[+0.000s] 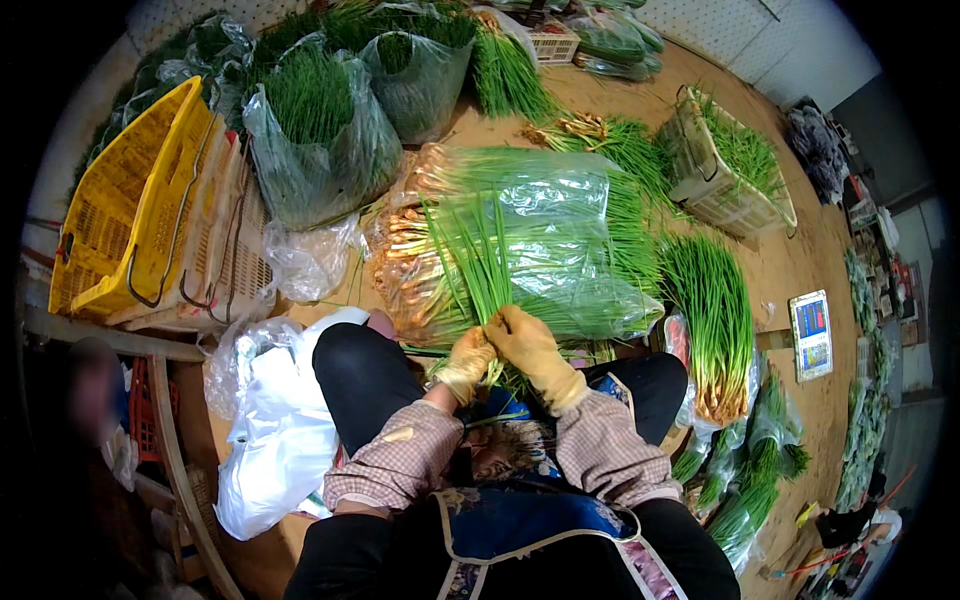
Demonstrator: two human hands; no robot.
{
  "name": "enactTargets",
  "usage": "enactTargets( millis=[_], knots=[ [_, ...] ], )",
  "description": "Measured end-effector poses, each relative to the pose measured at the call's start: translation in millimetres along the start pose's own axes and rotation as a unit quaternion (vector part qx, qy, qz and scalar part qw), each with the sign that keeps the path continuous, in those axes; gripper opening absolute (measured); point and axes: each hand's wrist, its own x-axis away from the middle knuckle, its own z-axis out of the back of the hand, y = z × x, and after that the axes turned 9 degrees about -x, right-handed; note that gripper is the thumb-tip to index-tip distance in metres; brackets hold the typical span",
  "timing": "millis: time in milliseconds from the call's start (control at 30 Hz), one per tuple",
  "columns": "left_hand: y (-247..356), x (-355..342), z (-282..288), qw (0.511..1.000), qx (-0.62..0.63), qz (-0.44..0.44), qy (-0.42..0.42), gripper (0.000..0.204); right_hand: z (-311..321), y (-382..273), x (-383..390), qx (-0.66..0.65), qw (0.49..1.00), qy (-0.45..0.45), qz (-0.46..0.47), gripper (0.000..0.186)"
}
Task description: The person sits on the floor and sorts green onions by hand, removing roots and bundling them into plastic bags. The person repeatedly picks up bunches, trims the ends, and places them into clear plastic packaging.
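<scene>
My left hand, in a pale yellow glove, is closed around the lower part of a small bunch of green scallions. Their leaves point away from me over a larger pile. Against the same bunch, my right hand, gloved alike, has its fingers pinched together on the stalks, close to the left. Just beyond both hands lies a wide pile of scallions, brown root ends to the left, partly under clear plastic film. Cut or loose green leaves hang beneath my hands above my lap.
Yellow crate and stacked pale crates stand at left, near bagged greens. White plastic bags lie by my left knee. At right are a scallion bundle, a white crate and a scale with a lit display.
</scene>
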Motion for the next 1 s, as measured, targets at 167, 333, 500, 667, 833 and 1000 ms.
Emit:
enactTargets(
  millis=[167, 333, 500, 667, 833, 1000],
  knots=[
    [-3.4, 5.7, -14.4, 0.996, 0.073, 0.049, -0.032, 0.026, -5.1, 1.3, -25.0, 0.113, 0.991, -0.036, -0.056, 0.037],
    [-1.9, 4.9, -10.6, 0.995, 0.078, 0.061, 0.011, 0.038, -6.5, 2.3, -8.6, 0.086, 0.992, 0.008, 0.093, 0.027],
    [-7.5, 9.3, -2.1, 0.964, 0.252, -0.052, -0.065, 0.019, -12.1, 8.0, 19.5, -0.327, 0.944, -0.012, 0.034, 0.019],
    [11.7, 10.4, -13.8, 0.992, 0.068, 0.079, 0.072, 0.027, 26.1, 12.0, 45.2, -0.495, 0.862, 0.071, -0.086, 0.017],
    [40.3, 17.7, -22.7, 0.985, 0.112, 0.109, 0.077, 0.020, 31.3, 21.5, 51.7, -0.227, 0.955, -0.059, -0.181, 0.032],
    [34.3, 22.9, -23.3, 0.990, 0.008, 0.102, 0.092, 0.023, 9.4, -0.9, 5.7, 0.062, 0.998, 0.026, 0.018, 0.031]
  ],
)
